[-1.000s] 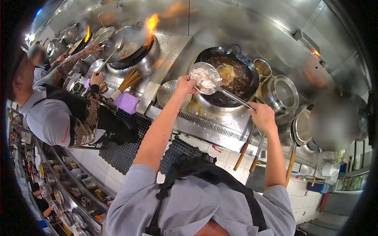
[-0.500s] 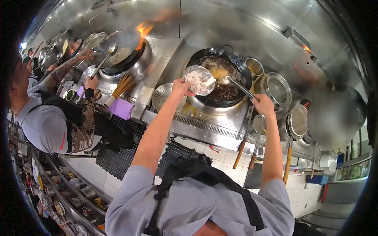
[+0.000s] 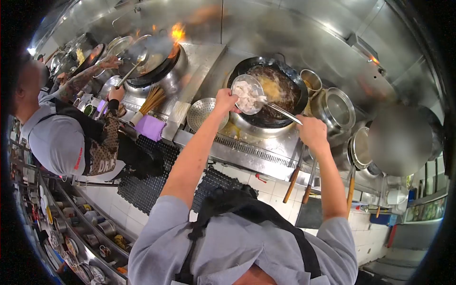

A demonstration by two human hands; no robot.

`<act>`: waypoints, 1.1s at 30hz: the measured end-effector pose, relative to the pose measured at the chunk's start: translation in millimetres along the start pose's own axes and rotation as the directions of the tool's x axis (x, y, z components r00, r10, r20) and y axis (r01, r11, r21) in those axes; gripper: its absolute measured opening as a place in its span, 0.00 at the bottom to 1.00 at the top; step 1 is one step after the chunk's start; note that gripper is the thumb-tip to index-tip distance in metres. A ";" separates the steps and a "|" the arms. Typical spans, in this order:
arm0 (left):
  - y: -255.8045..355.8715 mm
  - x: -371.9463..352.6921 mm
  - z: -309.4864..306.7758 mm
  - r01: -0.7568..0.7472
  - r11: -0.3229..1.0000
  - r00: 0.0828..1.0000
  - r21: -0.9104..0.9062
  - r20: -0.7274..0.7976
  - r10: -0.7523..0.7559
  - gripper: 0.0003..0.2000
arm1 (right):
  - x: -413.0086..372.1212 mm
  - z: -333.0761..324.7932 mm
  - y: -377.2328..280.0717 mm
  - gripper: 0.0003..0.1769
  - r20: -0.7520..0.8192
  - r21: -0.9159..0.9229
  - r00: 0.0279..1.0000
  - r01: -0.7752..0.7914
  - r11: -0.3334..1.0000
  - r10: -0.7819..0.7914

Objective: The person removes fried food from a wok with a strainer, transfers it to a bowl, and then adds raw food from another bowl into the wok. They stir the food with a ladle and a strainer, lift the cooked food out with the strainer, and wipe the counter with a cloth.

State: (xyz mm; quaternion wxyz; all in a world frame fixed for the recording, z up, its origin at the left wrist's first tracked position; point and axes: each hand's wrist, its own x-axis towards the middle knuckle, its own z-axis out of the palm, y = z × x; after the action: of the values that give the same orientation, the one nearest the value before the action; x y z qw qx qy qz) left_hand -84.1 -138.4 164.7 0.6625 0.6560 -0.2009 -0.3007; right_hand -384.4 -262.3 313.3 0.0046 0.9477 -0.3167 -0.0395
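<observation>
My left hand [image 3: 227,100] grips the edge of a clear bowl [image 3: 257,82], which overlaps the near left side of a black wok [image 3: 298,81]. Pale, coated-looking raw pieces [image 3: 246,97] lie in the bowl. My right hand [image 3: 312,130] is closed around metal tongs [image 3: 284,113], angled to the left with their tips among the pieces at the bowl's right edge. Foamy, bubbling oil [image 3: 271,88] fills the wok, yellowish in the middle and dark brown around.
A perforated strainer [image 3: 203,114] lies left of the wok. To the right stand a small metal pot [image 3: 311,80] and a larger pot with a sieve [image 3: 339,105]; wooden-handled tools hang over the counter front. On the left a co-worker [image 3: 59,137] handles a flaming wok [image 3: 159,71].
The tongs have moved from over the oil, where they held a pale clump, left and down to the bowl. My left hand and the bowl have shifted slightly right.
</observation>
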 end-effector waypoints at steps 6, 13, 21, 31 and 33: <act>2.3 3.2 0.8 -0.029 0.999 0.998 -0.034 -0.052 0.027 0.08 | 4.4 22.3 34.9 0.22 -0.064 0.159 0.997 -0.035 0.987 0.046; 0.7 10.7 21.1 -0.038 0.999 0.997 0.035 -0.063 0.041 0.07 | 6.0 16.2 -0.7 0.19 -0.059 0.101 0.996 0.069 0.993 -0.063; -0.8 22.1 1.6 -0.113 0.984 0.987 0.136 -0.099 0.127 0.07 | 15.2 24.5 43.6 0.23 0.027 0.191 0.999 -0.051 0.980 0.047; 23.6 19.2 29.8 -0.015 0.999 1.000 0.041 -0.017 0.016 0.11 | 11.8 32.8 25.2 0.07 -0.116 0.238 0.992 0.067 0.969 -0.040; 20.1 16.9 20.0 0.004 1.000 0.999 0.027 -0.038 -0.003 0.12 | 9.3 38.4 41.3 0.07 -0.059 0.258 0.998 -0.011 0.966 0.027</act>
State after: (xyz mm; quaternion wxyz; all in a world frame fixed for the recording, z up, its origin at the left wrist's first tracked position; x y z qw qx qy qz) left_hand -82.0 -165.4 183.5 0.6567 0.6707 -0.1913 -0.2867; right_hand -404.8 -300.2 275.7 -0.1085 0.9379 -0.3279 0.0316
